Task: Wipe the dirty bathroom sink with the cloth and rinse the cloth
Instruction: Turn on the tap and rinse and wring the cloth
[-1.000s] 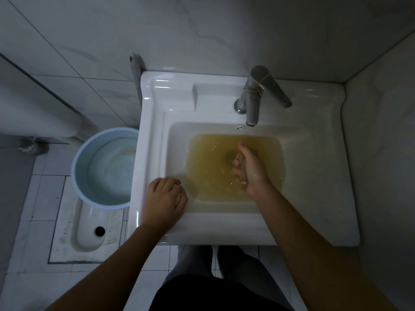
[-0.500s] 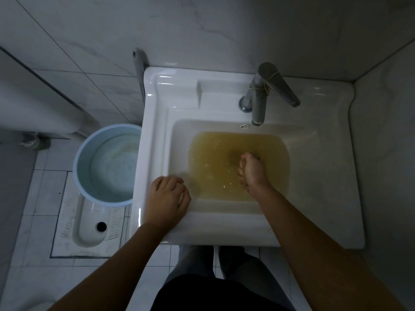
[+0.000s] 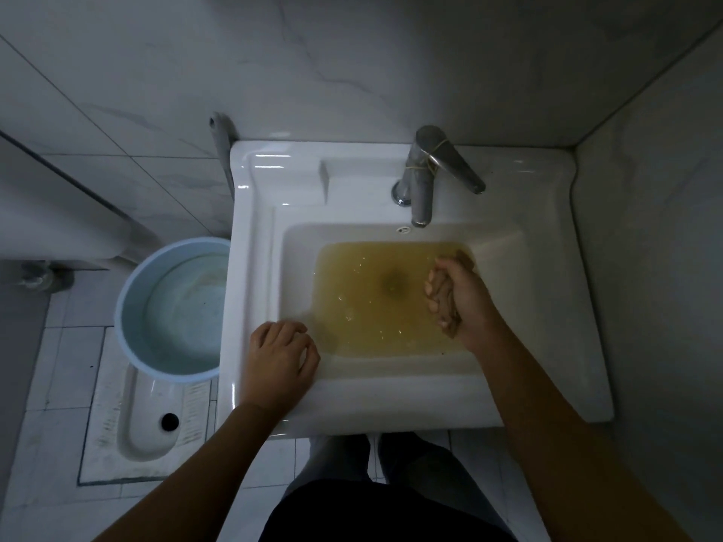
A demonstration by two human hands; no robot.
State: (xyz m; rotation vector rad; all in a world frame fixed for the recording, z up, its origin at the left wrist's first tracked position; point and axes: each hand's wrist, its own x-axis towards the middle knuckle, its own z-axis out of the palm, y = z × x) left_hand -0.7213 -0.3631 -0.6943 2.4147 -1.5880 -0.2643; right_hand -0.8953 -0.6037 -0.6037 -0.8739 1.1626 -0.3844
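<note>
Right hand [image 3: 465,297] shifted right, squeezing sodden brown cloth [image 3: 448,303].

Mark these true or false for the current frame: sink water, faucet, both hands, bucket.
1. The sink holds clear water. False: it is murky yellow-brown.
2. The right hand grips a brown cloth. True.
3. The faucet is running. False: no stream shows.
4. The left hand rests on the sink's front-left rim. True.
5. The blue bucket sits right of the sink. False: it is left, on the floor.
</note>
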